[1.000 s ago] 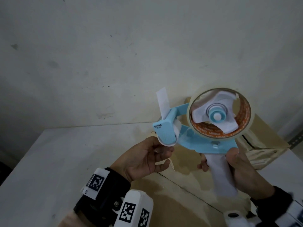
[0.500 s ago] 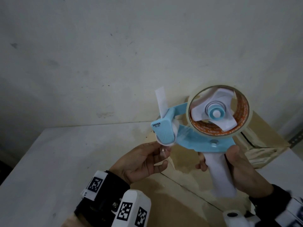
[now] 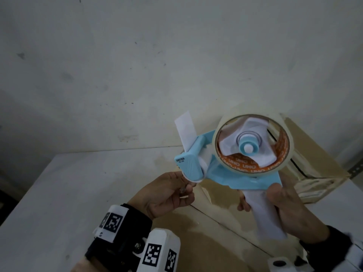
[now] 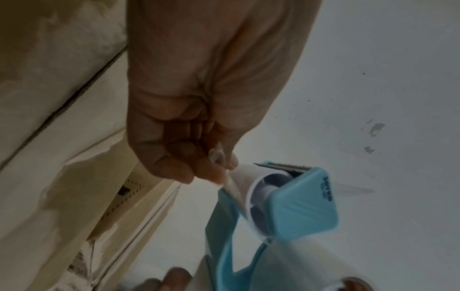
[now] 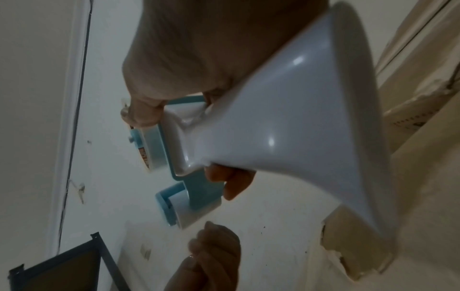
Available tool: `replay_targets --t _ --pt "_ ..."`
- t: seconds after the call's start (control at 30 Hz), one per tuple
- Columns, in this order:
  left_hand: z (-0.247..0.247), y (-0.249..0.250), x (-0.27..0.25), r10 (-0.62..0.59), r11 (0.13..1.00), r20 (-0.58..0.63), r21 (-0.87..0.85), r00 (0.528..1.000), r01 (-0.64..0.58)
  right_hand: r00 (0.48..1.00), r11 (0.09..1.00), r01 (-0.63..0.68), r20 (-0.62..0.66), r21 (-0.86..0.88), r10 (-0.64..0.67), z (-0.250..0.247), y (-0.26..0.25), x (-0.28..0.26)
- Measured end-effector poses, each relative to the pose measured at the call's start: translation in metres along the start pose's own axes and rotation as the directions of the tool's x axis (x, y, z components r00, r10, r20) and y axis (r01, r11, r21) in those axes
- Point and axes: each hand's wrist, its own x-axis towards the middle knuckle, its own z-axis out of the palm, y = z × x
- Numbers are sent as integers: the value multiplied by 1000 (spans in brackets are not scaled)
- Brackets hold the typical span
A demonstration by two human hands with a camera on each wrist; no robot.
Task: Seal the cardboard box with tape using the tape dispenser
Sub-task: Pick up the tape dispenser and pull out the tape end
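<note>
1. A white table (image 3: 64,193) stands against a pale, marked wall (image 3: 137,65).
2. A worn cardboard box (image 3: 196,242) lies directly on the table, at its right part.
3. The box flaps are closed, with a dark seam between them.

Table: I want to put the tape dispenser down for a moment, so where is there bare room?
The white table is bare on the left, from the wall forward to the left hand. The right side is crowded: the cardboard box fills it beneath the tape dispenser and right hand.
</note>
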Motion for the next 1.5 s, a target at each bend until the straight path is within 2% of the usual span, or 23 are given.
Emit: replay_targets --t 0.23,0.4,0.5,0.6,0.73,0.8,0.83,0.9,0.97,1.13,1.2,1.3,1.4,1.5 --pt "-8 14 5 49 988 -69 152 996 -38 998 990 6 62 -144 3 1 -11 8" --pt "-23 26 7 125 954 -145 288 981 -80 998 994 -16 61 -106 22 -2 -17 3" --pt "-36 31 10 146 912 -172 404 974 -65 997 982 -27 72 -187 41 -1 -22 6" --pt "-46 36 10 135 894 -175 446 975 -44 996 977 4 93 -211 16 0 -25 6" --pt "-54 38 7 188 846 -195 530 962 -58 993 979 29 117 -201 -5 5 -23 1" --pt "-65 43 3 243 830 -271 555 931 -55 995 980 37 95 -195 -19 2 -24 -4" --pt "-73 46 0 279 828 -300 556 912 -70 997 978 41 72 -204 -26 -1 -26 -6" --pt "-86 53 -5 311 834 -285 540 906 -117 999 976 4 35 -218 4 -9 -27 -10" --pt "-91 54 -6 292 859 -264 495 919 -130 999 968 -20 23 -250 26 -10 -25 -12" --pt "-97 56 -1 212 940 -304 322 929 -109 997 951 -57 25 -303 67 -2 -21 -12" --pt "-98 55 2 224 894 -250 437 942 -96 993 948 -103 25 -300 116 -3 -20 -14" --pt "-101 53 10 283 803 -242 589 928 -92 988 948 -140 17 -286 151 5 -20 -16" --pt "-108 48 20 287 775 -252 628 924 -70 987 947 -148 12 -284 158 14 -18 -18" --pt "-115 40 30 304 741 -257 669 918 -58 984 919 -163 8 -358 177 19 -13 -18"
